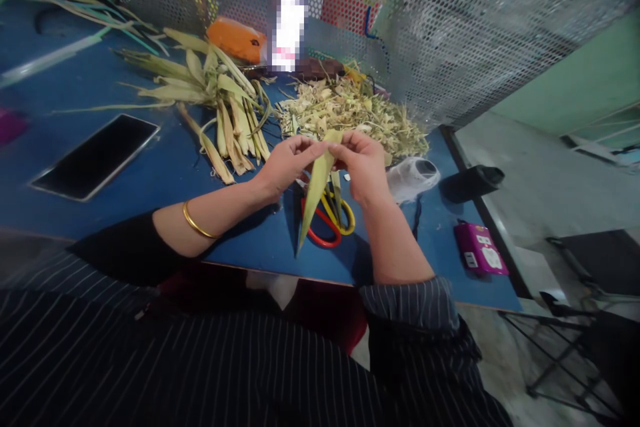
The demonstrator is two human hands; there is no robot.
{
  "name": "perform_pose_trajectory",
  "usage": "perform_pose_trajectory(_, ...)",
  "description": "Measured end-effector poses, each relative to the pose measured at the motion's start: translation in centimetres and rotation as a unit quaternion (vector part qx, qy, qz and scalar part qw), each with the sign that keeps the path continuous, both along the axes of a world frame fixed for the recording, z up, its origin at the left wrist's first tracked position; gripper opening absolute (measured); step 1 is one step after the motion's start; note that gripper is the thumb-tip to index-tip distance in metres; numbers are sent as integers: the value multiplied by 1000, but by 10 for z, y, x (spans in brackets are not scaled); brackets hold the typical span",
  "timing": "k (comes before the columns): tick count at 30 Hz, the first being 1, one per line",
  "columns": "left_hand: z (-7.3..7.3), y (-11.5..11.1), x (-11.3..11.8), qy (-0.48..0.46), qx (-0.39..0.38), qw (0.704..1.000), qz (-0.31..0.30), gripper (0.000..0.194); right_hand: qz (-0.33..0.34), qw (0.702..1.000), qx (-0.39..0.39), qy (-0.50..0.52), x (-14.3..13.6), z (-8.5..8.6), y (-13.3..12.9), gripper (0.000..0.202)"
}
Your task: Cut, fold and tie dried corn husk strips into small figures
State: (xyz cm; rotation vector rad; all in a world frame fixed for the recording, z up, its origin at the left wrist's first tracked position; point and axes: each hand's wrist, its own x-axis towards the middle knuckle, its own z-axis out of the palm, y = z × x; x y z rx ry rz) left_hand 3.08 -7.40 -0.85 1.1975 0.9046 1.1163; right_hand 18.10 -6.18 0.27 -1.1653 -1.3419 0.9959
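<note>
Between both hands, above the blue table, hangs a long pale-green corn husk leaf (pixel 317 188), its pointed tip toward me. My left hand (pixel 289 165) pinches its upper edge between thumb and fingers. From the other side, my right hand (pixel 361 161) grips the leaf's top end, fingers closed. Under the leaf lie scissors (pixel 345 217) with one red and one yellow handle loop; their blades are mostly hidden. Beyond the hands is a heap of small dried husk scraps (pixel 345 107). To the left lies a bunch of whole dried husks (pixel 220 97).
A black-screened phone (pixel 97 155) lies on the blue table (pixel 165 200) at left. An orange packet (pixel 237 40) is at the back by the perforated metal screen (pixel 440 47). At right are a plastic-wrapped roll (pixel 413 178), a black cylinder (pixel 470 183) and a purple packet (pixel 481 250).
</note>
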Motion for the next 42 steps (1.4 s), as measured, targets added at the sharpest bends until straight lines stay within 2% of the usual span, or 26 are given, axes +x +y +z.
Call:
perform_pose_trajectory(3,2,4,-4,-15,17,999,43,28,48,998,-11,-34,-7,-3,-4,34)
perform_pose_trajectory(8,2,8,-6,17,25,993,115,20,30,996,32,-78,-11,-14,-4,38)
perform_pose_trajectory(11,2,9,-6,11,19,991,135,18,39,995,36,-82,-11,-15,-4,35)
perform_pose_trajectory(15,4,11,-9,10,-16,994,109,23,64,997,27,-38,-13,-11,-6,25)
perform_pose_trajectory(21,5,11,-12,-12,-42,998,52,17,30,999,31,-24,-11,-10,-6,11)
perform_pose_trajectory(26,8,8,-10,39,-10,996,82,13,28,999,40,-21,-11,-12,-5,11)
perform_pose_trajectory(31,9,7,-9,61,27,995,75,13,8,998,59,-10,-13,-15,-3,11)
perform_pose_trajectory(42,1,12,-9,26,48,997,61,11,-2,996,84,17,-13,-21,-2,8)
